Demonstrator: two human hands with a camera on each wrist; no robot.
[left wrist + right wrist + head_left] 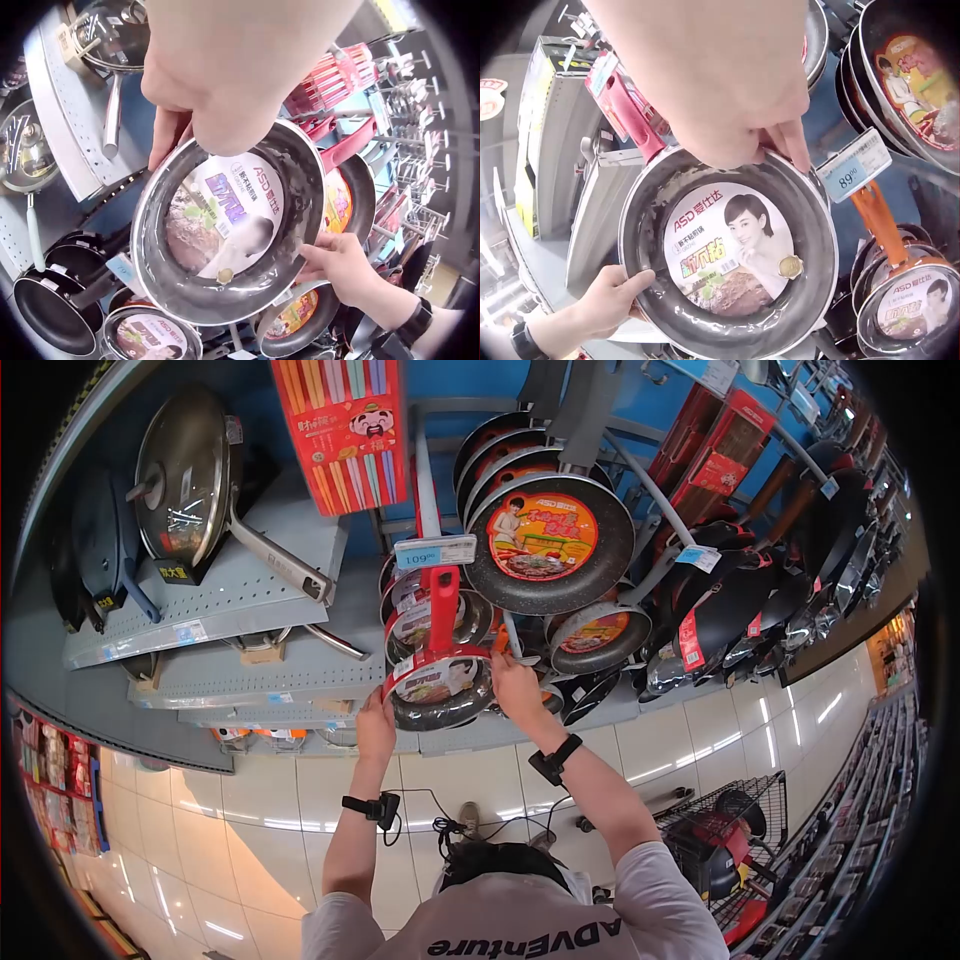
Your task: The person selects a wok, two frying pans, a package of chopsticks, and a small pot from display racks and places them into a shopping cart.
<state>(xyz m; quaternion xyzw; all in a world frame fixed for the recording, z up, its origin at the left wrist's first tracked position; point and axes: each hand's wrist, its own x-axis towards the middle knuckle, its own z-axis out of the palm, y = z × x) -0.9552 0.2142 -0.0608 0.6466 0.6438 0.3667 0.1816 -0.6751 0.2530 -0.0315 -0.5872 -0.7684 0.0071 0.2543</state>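
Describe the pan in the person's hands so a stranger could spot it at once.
Start at the big speckled pan with the red-and-yellow sticker. Below and to its left, the left hand and right hand grip a dark, white-labelled pan by its rim. Its red handle sets it apart from the orange-handled pans, and both hands' grip from the rest.

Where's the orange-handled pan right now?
Lower right of the right wrist view, just below the 89.00 price tag and to the right of the red-handled pan held in both hands: orange-handled pan.
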